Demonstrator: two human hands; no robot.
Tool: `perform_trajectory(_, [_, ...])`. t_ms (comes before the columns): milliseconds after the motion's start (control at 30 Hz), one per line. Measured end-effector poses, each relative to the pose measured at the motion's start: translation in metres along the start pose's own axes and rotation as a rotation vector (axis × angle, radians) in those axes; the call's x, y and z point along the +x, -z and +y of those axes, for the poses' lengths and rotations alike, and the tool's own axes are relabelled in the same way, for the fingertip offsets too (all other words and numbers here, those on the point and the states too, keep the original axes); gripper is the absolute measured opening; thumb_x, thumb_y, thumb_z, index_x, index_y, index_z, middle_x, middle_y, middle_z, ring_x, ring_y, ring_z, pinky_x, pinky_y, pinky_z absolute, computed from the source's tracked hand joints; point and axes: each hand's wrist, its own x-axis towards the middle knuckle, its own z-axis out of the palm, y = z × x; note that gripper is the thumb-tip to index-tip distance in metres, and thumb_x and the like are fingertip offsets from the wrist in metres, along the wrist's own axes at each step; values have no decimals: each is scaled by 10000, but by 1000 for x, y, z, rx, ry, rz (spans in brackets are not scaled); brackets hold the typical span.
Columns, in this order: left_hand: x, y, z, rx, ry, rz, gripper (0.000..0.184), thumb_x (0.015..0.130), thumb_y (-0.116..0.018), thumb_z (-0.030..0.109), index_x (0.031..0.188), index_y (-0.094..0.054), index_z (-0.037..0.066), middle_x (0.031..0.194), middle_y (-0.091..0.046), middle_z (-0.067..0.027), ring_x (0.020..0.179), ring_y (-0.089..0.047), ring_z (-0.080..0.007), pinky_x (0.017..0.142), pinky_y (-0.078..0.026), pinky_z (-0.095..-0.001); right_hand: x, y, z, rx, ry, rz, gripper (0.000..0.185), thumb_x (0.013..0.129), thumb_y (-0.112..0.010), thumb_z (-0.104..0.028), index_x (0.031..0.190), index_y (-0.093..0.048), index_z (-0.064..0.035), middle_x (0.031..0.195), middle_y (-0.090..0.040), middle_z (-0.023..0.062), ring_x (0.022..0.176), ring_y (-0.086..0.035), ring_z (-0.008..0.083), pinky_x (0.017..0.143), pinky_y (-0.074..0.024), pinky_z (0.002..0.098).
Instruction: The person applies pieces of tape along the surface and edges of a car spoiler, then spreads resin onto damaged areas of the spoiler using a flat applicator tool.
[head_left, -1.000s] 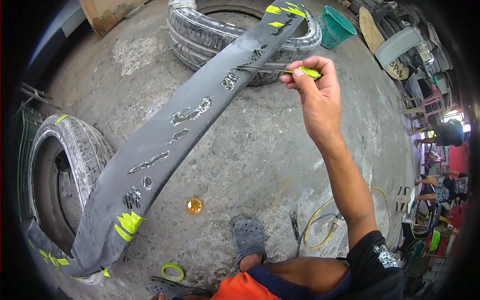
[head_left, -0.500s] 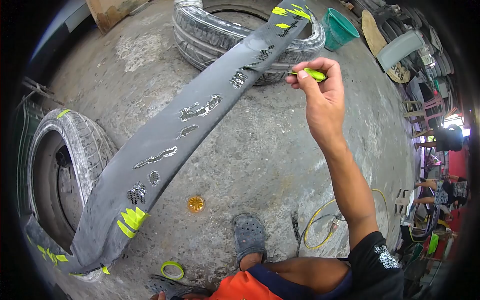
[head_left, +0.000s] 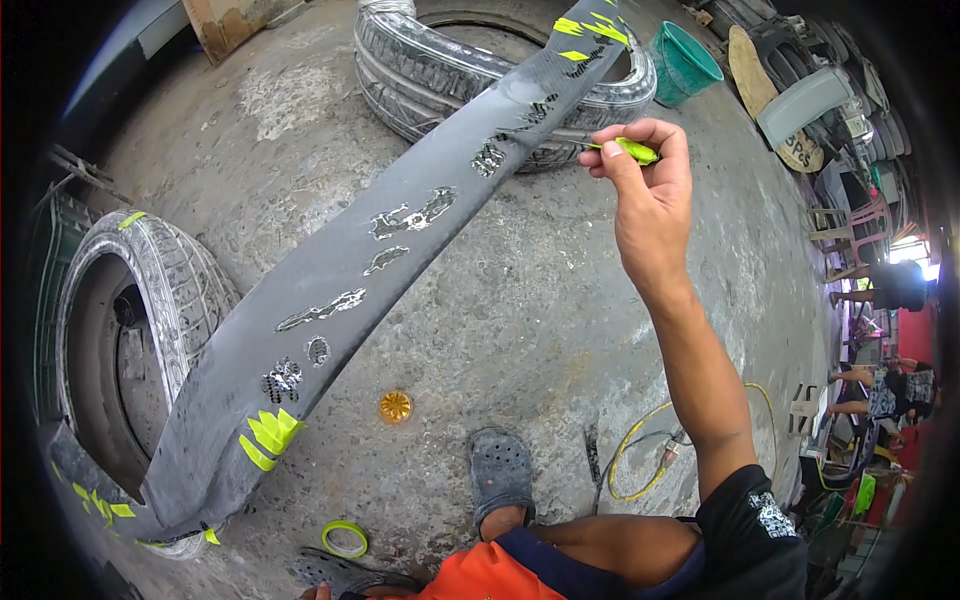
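Observation:
My right hand (head_left: pixel 650 190) is closed on a thin pointed tool with a bright yellow-green handle (head_left: pixel 637 151). The tool's slim dark tip points left, towards the upper part of a long grey panel (head_left: pixel 400 175); I cannot tell whether it touches. Several ragged patches with a dark weave and pale edges run along the panel, one patch (head_left: pixel 413 213) near its middle. Strips of yellow-green tape (head_left: pixel 272 431) stick to its lower part, with more tape (head_left: pixel 590 30) at the top. A bit of my left hand (head_left: pixel 321 593) shows at the bottom edge, its fingers mostly hidden.
The panel rests across two worn tyres, one tyre (head_left: pixel 200 290) left and another tyre (head_left: pixel 440 85) behind. On the floor lie a tape roll (head_left: pixel 345 538), an amber dish (head_left: pixel 395 407) and a yellow cord (head_left: pixel 622 465). A green bucket (head_left: pixel 685 62) stands behind; people are at far right.
The panel and tyres appear slightly further right in view, as the camera has shifted a little. My right hand keeps its grip on the tool and has barely moved.

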Motion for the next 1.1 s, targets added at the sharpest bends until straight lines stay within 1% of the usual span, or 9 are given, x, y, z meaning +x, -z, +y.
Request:
perform_trajectory(533, [0,1,1,2,9,-7,609,944,-667,354,1446,-527,38,1312,-615,-262,1178,-568,-457,1017,-448,-515,-3,-3,5,89,-63,-30,185,1012,-581,-19,1160,-472,-35,1116,-621,98,926,-669,155,827,-546,283])
perform_trajectory(1100, [1,2,2,2,2,8,604,945,-670,363,1431,-540,28,1305,-617,-266,1172,-571,-456,1015,-444,-516,-4,-7,6,55,-25,-33,178,1017,-575,-23,1158,-468,-31,1110,-627,97,930,-666,149,826,-540,277])
